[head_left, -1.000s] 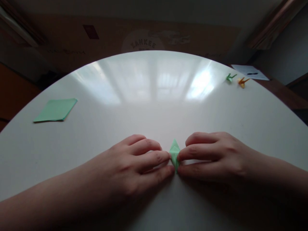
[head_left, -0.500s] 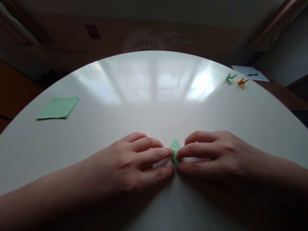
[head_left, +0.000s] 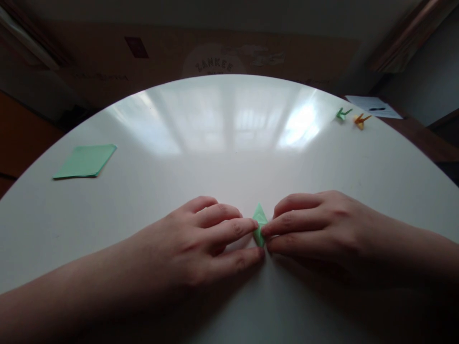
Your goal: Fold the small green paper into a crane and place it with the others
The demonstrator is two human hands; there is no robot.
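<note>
A small piece of folded light green origami paper (head_left: 259, 216) lies on the white table, its pointed end facing away from me. From the left, my left hand (head_left: 208, 239) presses its index fingertip on the paper's left edge, with the thumb at the lower tip. On the other side, my right hand (head_left: 319, 229) has its index fingertip on the paper's right edge and its thumb just beside the lower part. Fingertips cover part of the folds, so the lower half shows only partly.
A stack of green paper squares (head_left: 85, 161) lies at the left of the round white table (head_left: 201, 177). Near the right rim stand a green paper crane (head_left: 342, 114) and an orange paper crane (head_left: 360, 121). Beyond that rim is a white sheet (head_left: 375, 106) with a dark object on it.
My right thumb has shifted slightly right, away from the paper's lower tip, while my left thumb has edged right towards it. The folded paper stays between both hands.
</note>
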